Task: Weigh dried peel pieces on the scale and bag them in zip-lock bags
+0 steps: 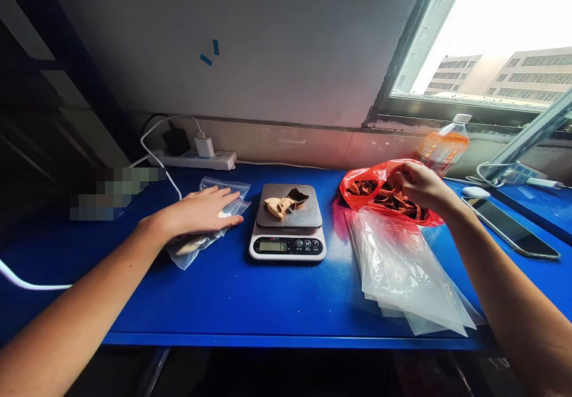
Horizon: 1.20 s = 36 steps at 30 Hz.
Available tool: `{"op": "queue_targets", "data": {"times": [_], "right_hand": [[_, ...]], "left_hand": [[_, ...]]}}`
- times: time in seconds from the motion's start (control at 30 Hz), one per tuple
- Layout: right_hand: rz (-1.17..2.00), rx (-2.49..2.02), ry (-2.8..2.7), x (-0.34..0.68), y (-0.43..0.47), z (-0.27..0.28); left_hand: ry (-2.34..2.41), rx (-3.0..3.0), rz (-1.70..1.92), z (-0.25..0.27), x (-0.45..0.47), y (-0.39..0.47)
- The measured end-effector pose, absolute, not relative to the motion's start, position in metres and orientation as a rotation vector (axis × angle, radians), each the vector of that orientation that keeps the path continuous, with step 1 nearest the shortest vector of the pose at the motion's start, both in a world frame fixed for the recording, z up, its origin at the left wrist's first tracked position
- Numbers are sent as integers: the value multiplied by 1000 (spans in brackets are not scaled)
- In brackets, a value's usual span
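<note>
My left hand (203, 209) lies flat with its fingers spread over a clear zip bag (185, 260), which has some pale pieces inside. At the right, my right hand (413, 182) is closed, with its fingers curled down at an opened red plastic bag (348, 176). What it pinches, if anything, is hidden. Brown dried peel pieces (364, 188) fill the red bag. Between my hands stands a white kitchen scale (288, 251) with a lit display. A few curled dried peel pieces (281, 206), pale and dark, rest on its metal plate.
Several flat clear bags (402, 272) lie stacked before the red bag. An orange drink bottle (447, 143) leans behind it. To the right are a phone (513, 227) and a white earbud case (476, 192). A power strip (196, 158) with cables sits at the back left.
</note>
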State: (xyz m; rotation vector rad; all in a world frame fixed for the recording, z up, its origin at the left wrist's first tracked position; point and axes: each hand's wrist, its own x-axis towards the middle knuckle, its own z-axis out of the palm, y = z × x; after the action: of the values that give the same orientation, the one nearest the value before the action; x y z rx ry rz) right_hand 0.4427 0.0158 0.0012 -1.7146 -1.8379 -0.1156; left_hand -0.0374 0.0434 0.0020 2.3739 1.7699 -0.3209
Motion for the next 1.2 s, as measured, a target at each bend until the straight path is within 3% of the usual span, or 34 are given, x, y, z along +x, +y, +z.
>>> {"op": "queue_targets", "data": {"times": [0.2, 0.47, 0.73, 1.0, 1.2], "right_hand": [[-36, -1578, -1675, 414, -25, 35], [-217, -1371, -2109, 356, -61, 60], [-142, -1334, -2433, 292, -46, 40], [-444, -1268, -2591, 269, -28, 11], [-271, -1194, -2574, 270, -35, 14]], "left_hand": [[1797, 2350, -311, 5, -34, 40], [1768, 2362, -301, 3, -34, 40], [1739, 2405, -359, 5, -32, 36], [1724, 2439, -363, 2, -33, 34], [1738, 2450, -387, 4, -30, 33]]}}
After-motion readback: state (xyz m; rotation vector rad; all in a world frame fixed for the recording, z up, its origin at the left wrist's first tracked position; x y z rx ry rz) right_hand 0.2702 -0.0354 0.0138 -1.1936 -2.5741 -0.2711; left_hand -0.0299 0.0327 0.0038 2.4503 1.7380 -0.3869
